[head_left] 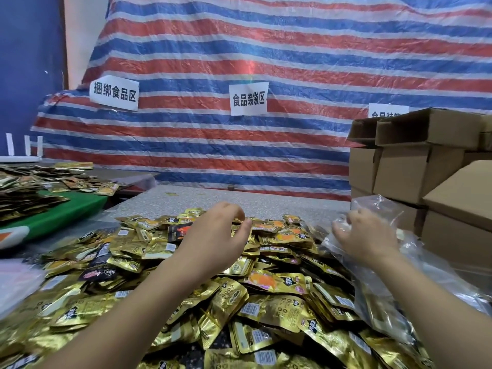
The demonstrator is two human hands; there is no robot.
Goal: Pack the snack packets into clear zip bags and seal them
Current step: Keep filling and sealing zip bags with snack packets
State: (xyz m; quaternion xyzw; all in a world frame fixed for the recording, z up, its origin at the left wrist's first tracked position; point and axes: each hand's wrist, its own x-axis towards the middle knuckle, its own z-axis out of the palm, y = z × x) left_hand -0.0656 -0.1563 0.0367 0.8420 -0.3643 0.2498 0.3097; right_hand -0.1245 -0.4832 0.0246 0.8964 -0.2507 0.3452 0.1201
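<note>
Head cam, looks fwd-down, prob. close.

The packets [277,310] are mostly shiny gold, some black, a few with orange panels and white barcode labels. The bags [378,209] are clear. The surface [266,201] is speckled grey. The tarp [266,49] carries red, blue and white stripes, with white signs [249,98] printed in black. The boxes [415,169] are plain brown. A green board [66,209] lies at left.

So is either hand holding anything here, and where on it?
The right hand grips a clear zip bag by its crumpled upper edge. The left hand hovers curled over the snack packets; whether it pinches one cannot be told.
</note>
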